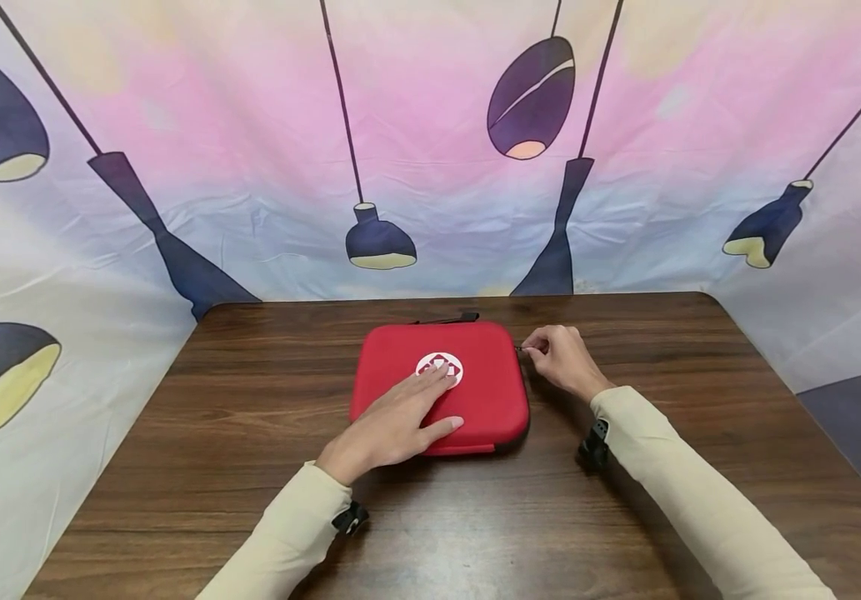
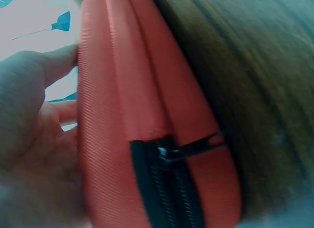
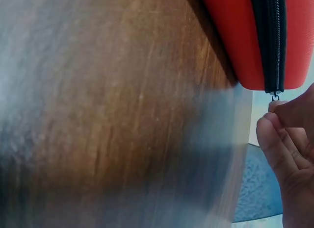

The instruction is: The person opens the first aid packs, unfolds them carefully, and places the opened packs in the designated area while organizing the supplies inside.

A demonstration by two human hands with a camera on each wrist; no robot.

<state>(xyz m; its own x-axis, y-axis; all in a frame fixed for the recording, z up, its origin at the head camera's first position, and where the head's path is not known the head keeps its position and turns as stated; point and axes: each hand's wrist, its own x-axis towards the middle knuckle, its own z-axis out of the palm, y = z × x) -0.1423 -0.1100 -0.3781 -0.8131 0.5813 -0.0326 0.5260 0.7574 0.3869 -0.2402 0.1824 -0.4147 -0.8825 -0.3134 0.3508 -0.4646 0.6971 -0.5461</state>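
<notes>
Reaching in from the near side, two smooth cream sleeves (image 1: 280, 533) lie over the table (image 1: 250, 400), each wrist carrying a black device (image 1: 351, 517). The left hand (image 1: 400, 417) rests on the case (image 1: 490, 392) with its fingers straight, gripping nothing. The case sits flat at the middle of the table: a red, rounded-square shell in finely woven fabric, its top gently domed, with a white round emblem (image 1: 441, 358) partly under the fingers. Along its near edge runs a plain red fabric spine; where that gives way to black tape, a metal slider with a dark pull (image 2: 196, 147) hangs loose, and the teeth there look parted. The right hand (image 1: 563, 358), at the far part of the right side, pinches a small zip pull (image 3: 275, 97) between thumb and finger, closed tightly on it. Behind that pull the zip (image 3: 273, 41) seems meshed along the right side, so the zip work looks partly done, with the stretch between the two sliders unfastened; whether it is being drawn open or closed cannot be told. The lid is down. A dark strap (image 1: 468, 317) shows at the far edge; beyond the striped wood grain hangs creased pastel cloth (image 1: 438, 125) printed with navy lamps (image 1: 381, 242).
</notes>
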